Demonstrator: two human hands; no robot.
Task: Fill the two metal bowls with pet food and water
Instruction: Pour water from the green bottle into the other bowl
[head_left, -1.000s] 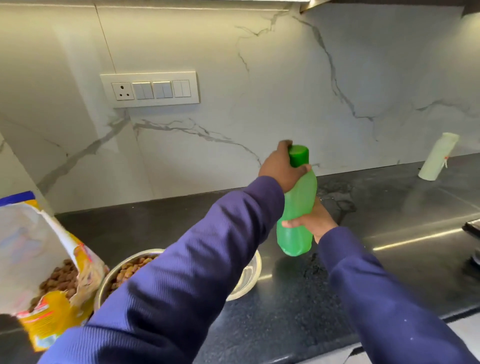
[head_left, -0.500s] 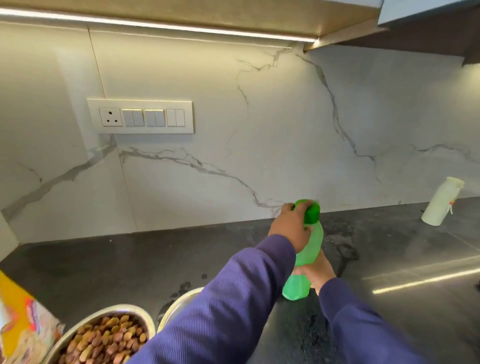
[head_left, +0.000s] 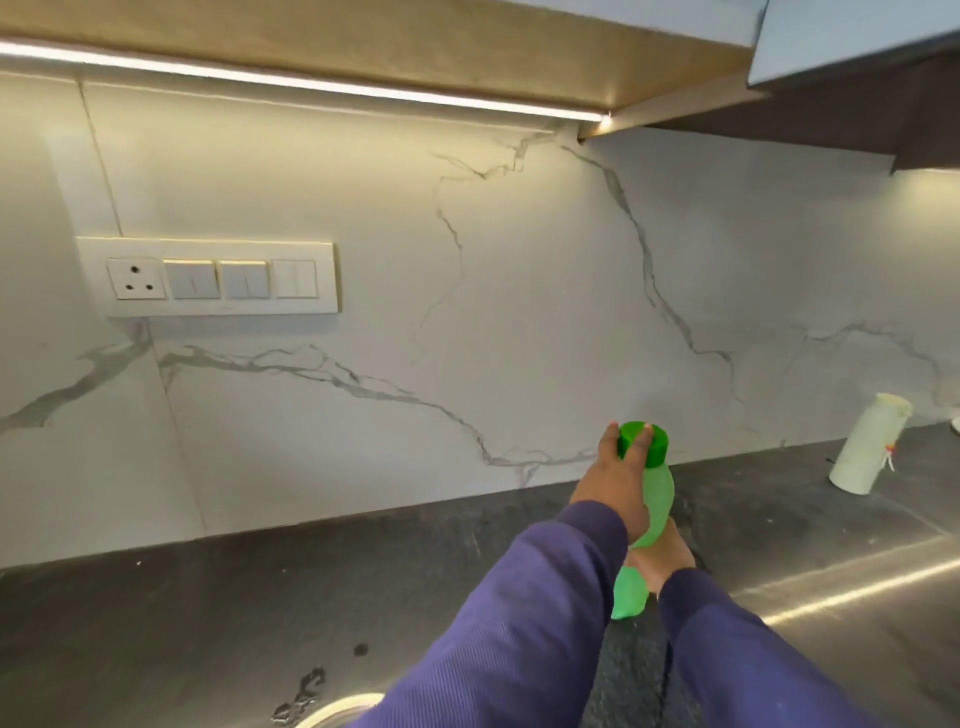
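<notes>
Upward has swung the view since the earlier frame, so the kibble bowl and food bag have dropped out and only a sliver of metal bowl rim (head_left: 340, 706) shows at the near edge; the left hand (head_left: 621, 480) curls its fingers over the green cap (head_left: 644, 442); the right hand (head_left: 662, 558) grips the green water bottle (head_left: 657, 506) low on its body, upright over the dark counter (head_left: 208, 613); a pale bottle (head_left: 867, 451) leans far right; a switch panel (head_left: 208, 276) sits on the marble backsplash.
</notes>
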